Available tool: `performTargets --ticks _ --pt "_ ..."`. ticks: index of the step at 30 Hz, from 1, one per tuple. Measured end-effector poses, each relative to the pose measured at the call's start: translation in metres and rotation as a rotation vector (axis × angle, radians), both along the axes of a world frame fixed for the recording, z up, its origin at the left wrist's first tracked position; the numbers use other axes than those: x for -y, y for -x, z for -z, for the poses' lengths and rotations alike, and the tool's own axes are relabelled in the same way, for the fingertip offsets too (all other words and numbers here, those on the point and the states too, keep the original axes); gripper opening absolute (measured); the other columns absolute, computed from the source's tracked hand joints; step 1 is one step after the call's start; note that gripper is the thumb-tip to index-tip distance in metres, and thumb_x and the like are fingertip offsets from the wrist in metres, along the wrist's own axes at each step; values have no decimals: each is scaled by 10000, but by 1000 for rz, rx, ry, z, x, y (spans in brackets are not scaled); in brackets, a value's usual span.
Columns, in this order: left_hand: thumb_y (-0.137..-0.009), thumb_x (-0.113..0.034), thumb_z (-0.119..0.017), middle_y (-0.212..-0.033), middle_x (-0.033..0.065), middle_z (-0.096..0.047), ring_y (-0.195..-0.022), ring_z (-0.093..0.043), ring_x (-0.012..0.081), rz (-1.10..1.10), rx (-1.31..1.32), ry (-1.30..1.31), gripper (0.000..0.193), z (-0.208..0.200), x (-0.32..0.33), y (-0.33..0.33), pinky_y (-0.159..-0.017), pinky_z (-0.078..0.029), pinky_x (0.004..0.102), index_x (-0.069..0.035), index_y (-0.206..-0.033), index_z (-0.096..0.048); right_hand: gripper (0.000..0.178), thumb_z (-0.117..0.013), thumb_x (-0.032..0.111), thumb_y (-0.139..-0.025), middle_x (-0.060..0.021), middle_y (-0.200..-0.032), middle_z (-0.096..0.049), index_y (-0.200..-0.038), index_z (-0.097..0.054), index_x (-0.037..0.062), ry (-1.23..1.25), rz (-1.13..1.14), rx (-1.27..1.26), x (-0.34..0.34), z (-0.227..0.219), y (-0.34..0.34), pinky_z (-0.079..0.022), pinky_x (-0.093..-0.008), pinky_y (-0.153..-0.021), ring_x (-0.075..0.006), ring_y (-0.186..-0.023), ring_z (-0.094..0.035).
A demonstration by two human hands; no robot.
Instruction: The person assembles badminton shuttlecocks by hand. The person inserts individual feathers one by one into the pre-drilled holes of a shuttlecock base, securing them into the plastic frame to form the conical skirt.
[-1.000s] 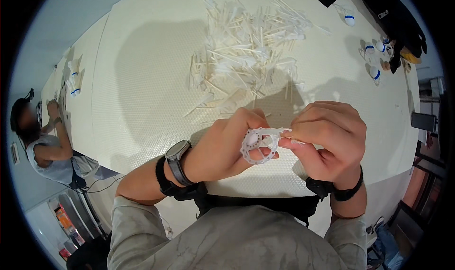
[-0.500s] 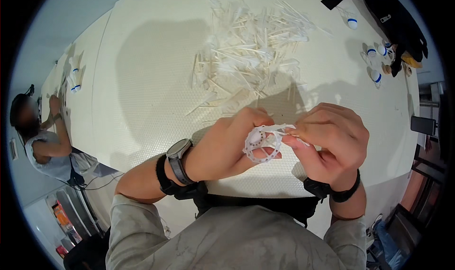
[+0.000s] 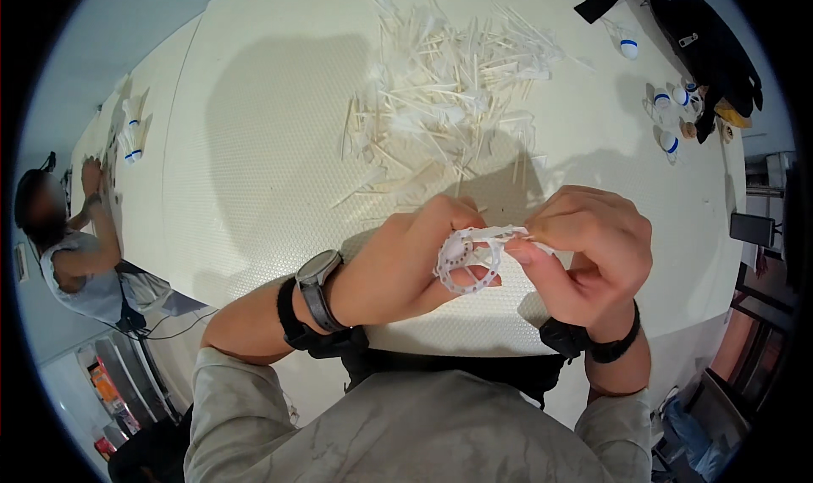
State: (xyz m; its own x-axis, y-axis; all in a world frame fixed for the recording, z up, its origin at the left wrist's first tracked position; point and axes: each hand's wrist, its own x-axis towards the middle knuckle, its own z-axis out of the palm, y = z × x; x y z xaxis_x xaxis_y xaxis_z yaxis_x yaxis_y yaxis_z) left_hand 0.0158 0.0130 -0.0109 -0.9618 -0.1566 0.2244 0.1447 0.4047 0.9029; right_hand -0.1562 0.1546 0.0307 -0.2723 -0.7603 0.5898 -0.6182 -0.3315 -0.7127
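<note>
A white shuttlecock skirt with a holed ring rim sits in my left hand, its fingers closed round it and the ring facing me. Between the thumb and bent fingers of my right hand is a white feather, which reaches across to the upper side of the ring. I cannot tell whether the feather's end is in a hole. Beyond both hands, a loose pile of white feathers with pale shafts is spread over the white table.
Several blue-banded shuttlecocks lie at the right, beside a black bag. More blue-banded shuttlecocks stand at the far left. There, another person works at the table's left edge.
My right hand has shifted slightly left, and its fingertips have drawn a little closer to the ring. The left hand barely moves. The other person's arm has moved slightly.
</note>
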Motion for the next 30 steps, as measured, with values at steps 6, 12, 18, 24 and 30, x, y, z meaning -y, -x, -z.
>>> performTargets --ticks 6,12,18,24,30 --pt "-895 -245 -751 -1029 191 -644 -840 -681 410 2 -16 13 458 -1 1 3 -685 -548 417 -36 -1173 -453 156 -804 -13 -702 -56 -640 -617 -796 -695 47 0 30 -68 0 0 -2 -406 -283 -463 -194 -500 -564" --pt "-879 -181 -790 -988 125 -652 -775 -678 259 2 -8 62 460 -4 0 3 -665 -505 328 -56 -1165 -452 157 -802 -6 -703 -57 -649 -618 -808 -699 46 -22 20 -133 -1 -3 1 -399 -287 -459 -195 -497 -558" --pt "-887 -176 -778 -985 128 -663 -795 -711 256 6 -15 63 448 -3 1 4 -666 -521 314 -50 -1165 -449 152 -789 -17 -709 -64 -647 -619 -814 -694 42 -42 20 -27 0 0 -1 -395 -283 -459 -198 -498 -561" --pt "-906 -289 -739 -1077 198 -642 -842 -679 407 15 3 -12 477 -1 0 2 -697 -547 426 -41 -1200 -458 139 -791 -28 -721 -69 -643 -624 -776 -681 37 -18 87 14 -2 0 -1 -389 -273 -461 -203 -494 -559" --pt "-888 -259 -760 -1052 189 -656 -841 -686 392 4 -1 25 553 -1 1 2 -699 -545 412 -40 -1278 -435 417 -785 -20 -717 -110 -876 -660 -1084 -587 -19 -150 -63 85 -6 -5 5 -474 -264 -639 -155 -729 -611"
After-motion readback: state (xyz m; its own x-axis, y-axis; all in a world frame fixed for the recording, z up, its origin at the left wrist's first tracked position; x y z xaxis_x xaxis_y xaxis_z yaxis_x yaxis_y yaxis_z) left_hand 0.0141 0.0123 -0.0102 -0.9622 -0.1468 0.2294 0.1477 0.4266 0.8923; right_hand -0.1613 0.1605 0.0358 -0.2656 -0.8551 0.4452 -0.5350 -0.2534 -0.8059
